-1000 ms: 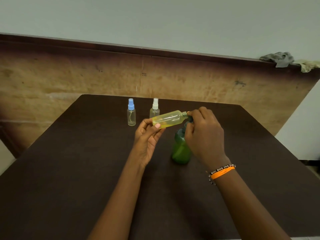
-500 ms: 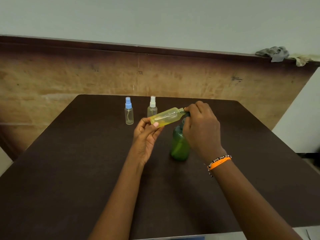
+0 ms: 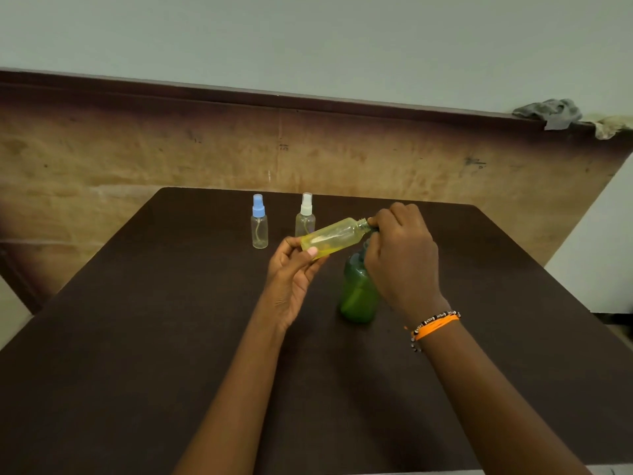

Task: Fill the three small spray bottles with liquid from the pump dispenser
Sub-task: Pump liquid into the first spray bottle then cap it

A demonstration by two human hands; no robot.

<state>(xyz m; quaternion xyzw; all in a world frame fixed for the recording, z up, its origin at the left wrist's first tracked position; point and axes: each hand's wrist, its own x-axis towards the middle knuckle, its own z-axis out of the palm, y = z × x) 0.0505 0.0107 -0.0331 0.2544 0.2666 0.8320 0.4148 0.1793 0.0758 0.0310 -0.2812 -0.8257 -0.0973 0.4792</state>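
Note:
My left hand grips the base of an uncapped yellow spray bottle, tilted nearly flat with its threaded neck pointing right. That neck meets the nozzle of the green pump dispenser, which stands on the dark table. My right hand is curled over the dispenser's pump head, hiding it. Two more small clear spray bottles stand upright behind: one with a blue cap, one with a white cap.
The dark brown table ends at a brown wall panel behind. A grey rag lies on the ledge at the upper right. The yellow bottle's cap is not in sight.
Both hands keep their hold; the yellow bottle stays tilted at the nozzle. Only the head camera has shifted slightly.

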